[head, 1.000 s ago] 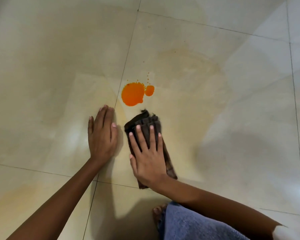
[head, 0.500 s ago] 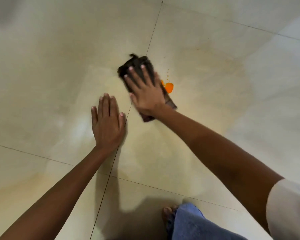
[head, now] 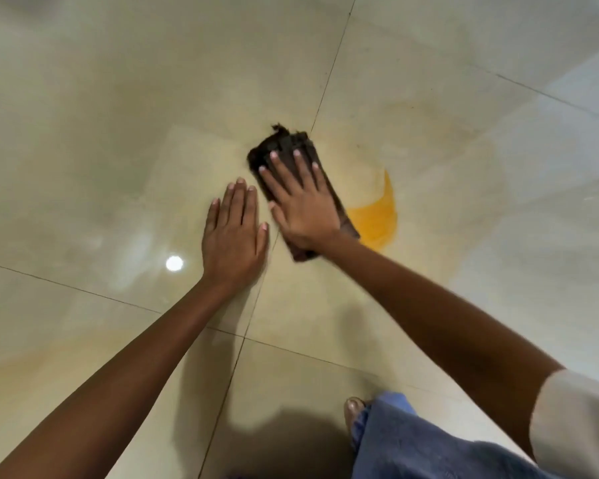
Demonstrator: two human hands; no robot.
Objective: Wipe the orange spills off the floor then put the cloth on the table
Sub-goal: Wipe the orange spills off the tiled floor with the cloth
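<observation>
A folded dark brown cloth (head: 284, 148) lies flat on the glossy beige tiled floor (head: 118, 133). My right hand (head: 300, 202) presses down on it with straight, spread fingers. Just right of the cloth, an orange spill (head: 377, 216) is smeared into a curved streak with a paler yellow film above it. My left hand (head: 234, 233) rests flat on the tile beside the cloth, fingers together, holding nothing.
Tile joints cross under my hands. A ceiling light glares off the floor (head: 174, 263) left of my left wrist. My blue trouser leg (head: 412, 440) and bare toes (head: 354, 407) are at the bottom right. No table is in view.
My right hand pushed the cloth forward over the round orange puddle and then swept it left. The puddle is now a smeared arc. My left hand stayed planted.
</observation>
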